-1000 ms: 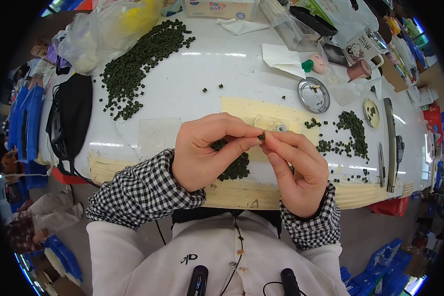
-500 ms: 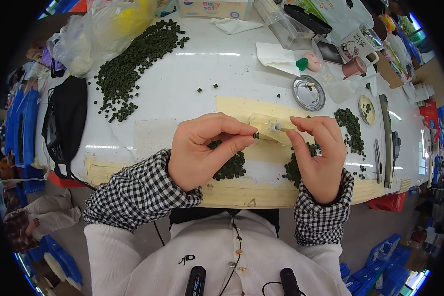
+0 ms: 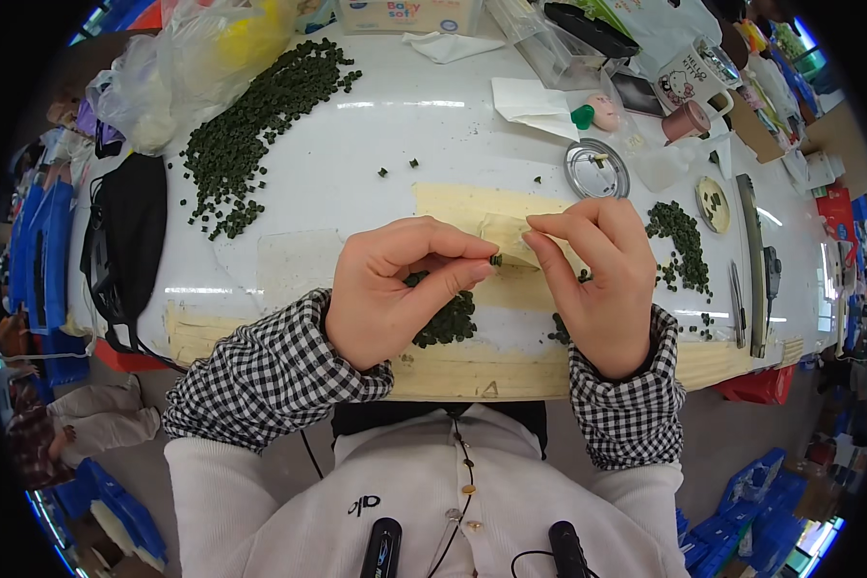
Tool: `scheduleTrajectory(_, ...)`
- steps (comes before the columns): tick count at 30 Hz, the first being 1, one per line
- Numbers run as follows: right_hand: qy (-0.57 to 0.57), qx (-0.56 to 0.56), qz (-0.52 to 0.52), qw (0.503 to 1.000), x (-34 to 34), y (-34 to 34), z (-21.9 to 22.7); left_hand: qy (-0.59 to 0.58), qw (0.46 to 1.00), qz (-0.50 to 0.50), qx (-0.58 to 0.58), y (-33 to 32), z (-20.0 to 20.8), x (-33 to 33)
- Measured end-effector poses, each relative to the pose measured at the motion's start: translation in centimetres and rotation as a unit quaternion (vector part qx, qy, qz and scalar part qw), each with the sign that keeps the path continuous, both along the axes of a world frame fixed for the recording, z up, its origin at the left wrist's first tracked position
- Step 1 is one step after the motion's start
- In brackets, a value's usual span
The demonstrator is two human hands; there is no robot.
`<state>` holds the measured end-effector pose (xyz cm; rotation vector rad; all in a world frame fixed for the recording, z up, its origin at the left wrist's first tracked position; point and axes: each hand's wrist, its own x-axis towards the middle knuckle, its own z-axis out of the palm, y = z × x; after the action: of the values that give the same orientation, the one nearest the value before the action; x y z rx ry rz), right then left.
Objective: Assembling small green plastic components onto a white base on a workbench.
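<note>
Left hand (image 3: 380,299) pinches a small green piece (image 3: 496,260) over the desk (image 3: 424,135), inside its near edge.
Right hand (image 3: 607,289): fingertips close together; whether they grip anything, I cannot tell. The left partly hides a green heap (image 3: 450,324); open surface stretches toward the far edge.

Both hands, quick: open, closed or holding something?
Left hand: closed, pinching a small dark green piece.
Right hand: fingertips close together; whether holding anything cannot be told.

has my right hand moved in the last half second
Yes. Your right hand has moved left, judged against the round metal dish, and is now closer to your left hand.
</note>
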<state>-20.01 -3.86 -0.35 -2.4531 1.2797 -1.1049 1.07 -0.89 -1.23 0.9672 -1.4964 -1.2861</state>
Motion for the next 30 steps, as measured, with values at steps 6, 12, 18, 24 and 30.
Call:
scheduleTrajectory(6, -0.11, -0.07, -0.073, 0.989, -0.4, 1.8, 3.2, -0.011, 1.0, -0.008, -0.008, 0.0, 0.0, 0.0)
scheduleTrajectory(12, -0.222, 0.051, 0.105, 0.968, 0.3, 1.2, 2.2, -0.004, 1.0, -0.019, 0.0, 0.2, 0.1, 0.0)
scheduleTrajectory(18, -0.236, 0.201, 0.163, 0.937, 0.8, 1.6, 1.6, 0.001, 1.0, -0.024, -0.009, 0.3, -0.1, 0.0)
scheduleTrajectory(24, -0.225, 0.196, 0.166, 0.94, 0.8, 1.5, 1.7, -0.006, 0.999, -0.031, -0.016, 0.2, -0.1, 0.2)
scheduleTrajectory(30, -0.254, 0.137, 0.153, 0.945, 1.1, 1.3, 0.9, 0.0, 1.0, -0.027, -0.007, 0.3, -0.2, 0.1)
